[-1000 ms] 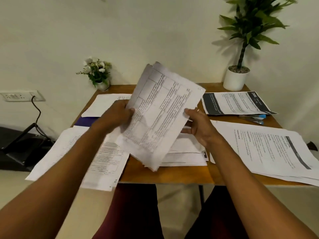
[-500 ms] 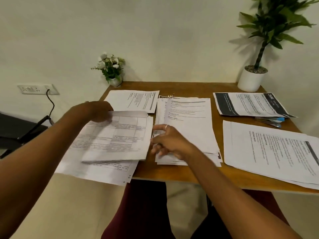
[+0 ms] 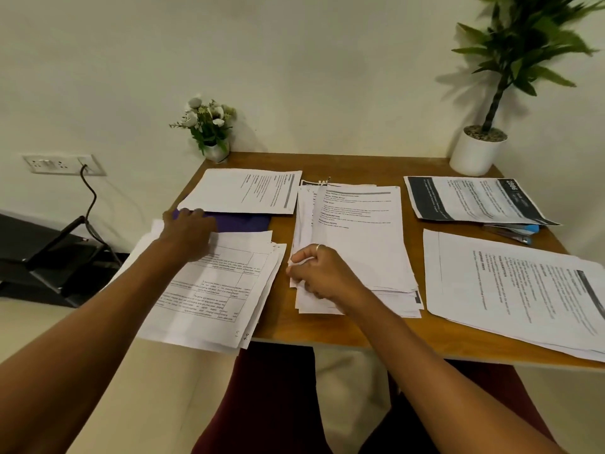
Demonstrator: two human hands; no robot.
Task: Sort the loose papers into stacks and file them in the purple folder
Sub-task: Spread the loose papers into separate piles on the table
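The left hand is lying flat with fingers stretched out, resting on the far corner of the near-left stack of white sheets printed with tables, its fingertips touching the flat purple folder. That folder is lying at the far left of the brown wooden table, partly covered by a white printed sheet. The right hand is curling its fingers and pinching the near-left edge of the central pile of white papers. A further white stack is lying near right; a dark-banded sheet is sitting far right.
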